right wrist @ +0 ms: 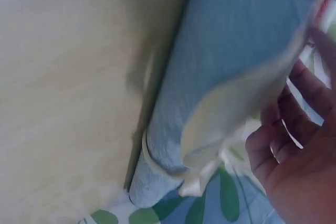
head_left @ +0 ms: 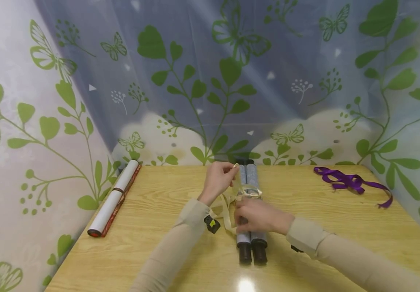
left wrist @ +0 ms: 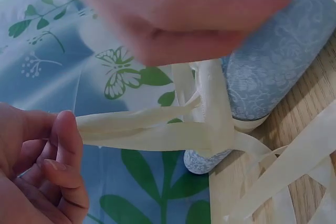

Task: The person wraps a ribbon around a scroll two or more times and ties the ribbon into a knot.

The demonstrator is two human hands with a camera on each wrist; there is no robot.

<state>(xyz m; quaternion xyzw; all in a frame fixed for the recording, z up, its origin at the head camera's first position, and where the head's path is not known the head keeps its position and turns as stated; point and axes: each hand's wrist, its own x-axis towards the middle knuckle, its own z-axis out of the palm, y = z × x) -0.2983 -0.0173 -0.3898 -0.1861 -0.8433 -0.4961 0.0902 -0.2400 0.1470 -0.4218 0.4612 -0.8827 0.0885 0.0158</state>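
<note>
A grey-blue patterned scroll, rolled from both ends into two side-by-side rolls with dark end knobs, lies lengthwise on the table. A cream ribbon is tied around it, with loops over the top and loose ends to the left. My left hand pinches the ribbon between thumb and fingers and holds it taut above the scroll. My right hand is over the nearer part of the scroll, blurred, its fingers loosely bent beside the ribbon in the right wrist view.
A second rolled scroll, white with a red edge and a dark tie, lies at the table's left. A tangled purple ribbon lies at the back right. Printed curtains hang behind and beside the wooden table.
</note>
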